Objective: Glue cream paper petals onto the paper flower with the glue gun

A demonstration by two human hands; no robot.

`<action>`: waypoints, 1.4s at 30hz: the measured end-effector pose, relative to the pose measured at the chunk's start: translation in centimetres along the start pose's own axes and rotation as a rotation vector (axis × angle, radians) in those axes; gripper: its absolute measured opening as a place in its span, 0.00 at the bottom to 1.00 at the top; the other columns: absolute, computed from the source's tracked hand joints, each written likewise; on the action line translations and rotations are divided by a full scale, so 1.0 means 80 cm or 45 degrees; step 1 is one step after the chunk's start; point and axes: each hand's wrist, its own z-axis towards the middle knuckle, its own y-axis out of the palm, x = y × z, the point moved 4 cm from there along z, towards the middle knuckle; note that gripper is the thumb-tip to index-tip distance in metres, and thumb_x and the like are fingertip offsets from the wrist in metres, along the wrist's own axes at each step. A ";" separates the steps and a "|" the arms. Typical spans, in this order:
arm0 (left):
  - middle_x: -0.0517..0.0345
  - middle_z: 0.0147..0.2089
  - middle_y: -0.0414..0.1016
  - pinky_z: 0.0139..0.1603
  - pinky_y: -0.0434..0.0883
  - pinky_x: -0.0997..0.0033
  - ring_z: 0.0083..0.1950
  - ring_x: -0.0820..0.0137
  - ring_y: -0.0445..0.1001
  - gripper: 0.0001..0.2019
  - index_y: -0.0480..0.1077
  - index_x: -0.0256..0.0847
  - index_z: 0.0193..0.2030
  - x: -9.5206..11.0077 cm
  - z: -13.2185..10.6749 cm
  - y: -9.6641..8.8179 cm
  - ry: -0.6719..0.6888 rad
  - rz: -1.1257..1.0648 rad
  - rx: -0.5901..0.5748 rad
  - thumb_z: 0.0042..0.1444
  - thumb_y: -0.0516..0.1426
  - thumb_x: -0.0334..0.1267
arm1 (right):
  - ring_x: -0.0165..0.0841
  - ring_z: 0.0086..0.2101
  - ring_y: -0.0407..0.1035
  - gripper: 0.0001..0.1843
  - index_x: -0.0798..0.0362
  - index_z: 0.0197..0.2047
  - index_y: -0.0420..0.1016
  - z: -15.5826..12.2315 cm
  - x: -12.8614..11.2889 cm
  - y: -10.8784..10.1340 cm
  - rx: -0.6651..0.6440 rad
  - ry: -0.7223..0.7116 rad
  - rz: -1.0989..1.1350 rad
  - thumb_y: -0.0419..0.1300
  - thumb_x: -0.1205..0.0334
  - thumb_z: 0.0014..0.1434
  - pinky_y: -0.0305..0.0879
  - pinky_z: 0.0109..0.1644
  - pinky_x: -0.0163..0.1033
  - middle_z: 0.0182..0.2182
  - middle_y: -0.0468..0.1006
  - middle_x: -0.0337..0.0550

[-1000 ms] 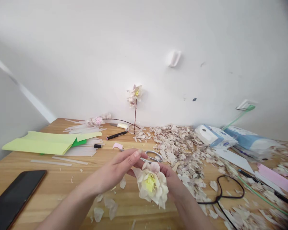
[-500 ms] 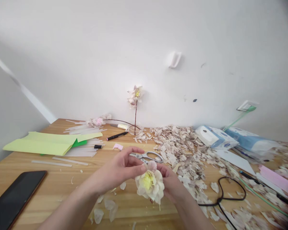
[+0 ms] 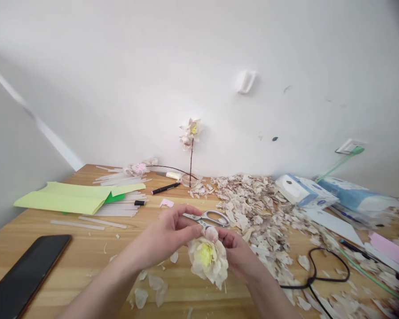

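A cream artificial flower (image 3: 199,269) with a yellow centre is held low in front of me, its face toward me. My left hand (image 3: 177,230) is closed at the upper left edge of the flower, thumb and fingers on the petals. From the right, my right hand (image 3: 237,250) grips the flower behind its petals; its fingertips are partly hidden. A small pinkish petal (image 3: 212,234) stands up at the flower's top, between both hands. Just beyond the hands lie silver scissors (image 3: 216,218), partly covered by my left fingers.
Loose petals (image 3: 249,199) heap across the right side, near a tissue box (image 3: 306,190) and a black cord (image 3: 329,280). On the left are a phone (image 3: 29,274), yellow-green paper (image 3: 63,197) and pale strips (image 3: 78,224). Behind stands a stemmed flower (image 3: 193,128).
The flower has tilted slightly and its top petal sits a little lower between my fingers. Both hands keep nearly the same place; the whole view has shifted slightly.
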 end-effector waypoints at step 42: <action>0.51 0.39 0.74 0.44 0.68 0.62 0.43 0.64 0.72 0.29 0.58 0.39 0.55 -0.002 0.001 0.000 -0.059 -0.189 0.053 0.52 0.53 0.57 | 0.27 0.24 0.71 0.17 0.54 0.31 0.79 0.000 -0.009 0.009 0.063 -0.012 0.086 0.74 0.60 0.35 0.66 0.29 0.29 0.25 0.79 0.40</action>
